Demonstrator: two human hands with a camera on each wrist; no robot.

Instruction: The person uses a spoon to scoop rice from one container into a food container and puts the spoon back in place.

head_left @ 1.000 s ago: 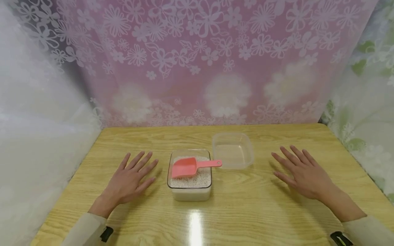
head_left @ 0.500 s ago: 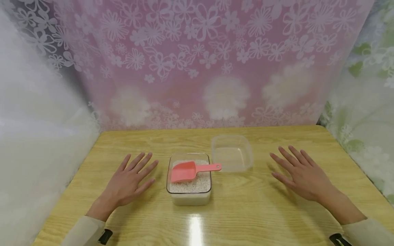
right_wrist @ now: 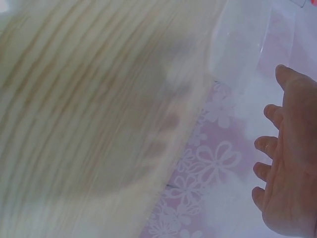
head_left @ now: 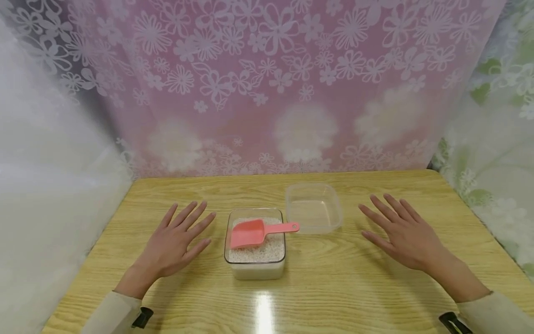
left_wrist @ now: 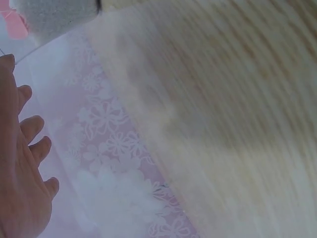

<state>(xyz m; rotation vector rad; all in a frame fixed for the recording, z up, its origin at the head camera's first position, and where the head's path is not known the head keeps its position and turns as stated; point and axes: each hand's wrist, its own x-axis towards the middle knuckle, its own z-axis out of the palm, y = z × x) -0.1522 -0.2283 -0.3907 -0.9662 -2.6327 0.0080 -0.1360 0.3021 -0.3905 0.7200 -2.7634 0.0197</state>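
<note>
A clear square container point(head_left: 257, 270) filled with pale rice-like grains point(head_left: 267, 253) stands near the middle of the table. Across its top lies a pink scoop point(head_left: 249, 233), its handle jutting over the right rim. Behind it to the right sits a second clear plastic container point(head_left: 314, 215) with nothing visible inside. My left hand point(head_left: 173, 246), fingers spread and palm down, hovers left of the grain container. On the far right my right hand point(head_left: 406, 236) is held the same way, nearest to the second container. Both hands hold nothing; the wrist views show their fingers extended, above the tabletop.
The wooden table point(head_left: 354, 292) reaches back to a pink floral curtain point(head_left: 242, 93). A whitish sheet point(head_left: 54, 185) hangs at the left, a leafy patterned one point(head_left: 492, 153) at the right. Light glares on the tabletop near the front.
My right hand has shifted slightly left and away from me; the left hand has barely moved. The head view has tilted a little. Containers and scoop keep their places on the table.
</note>
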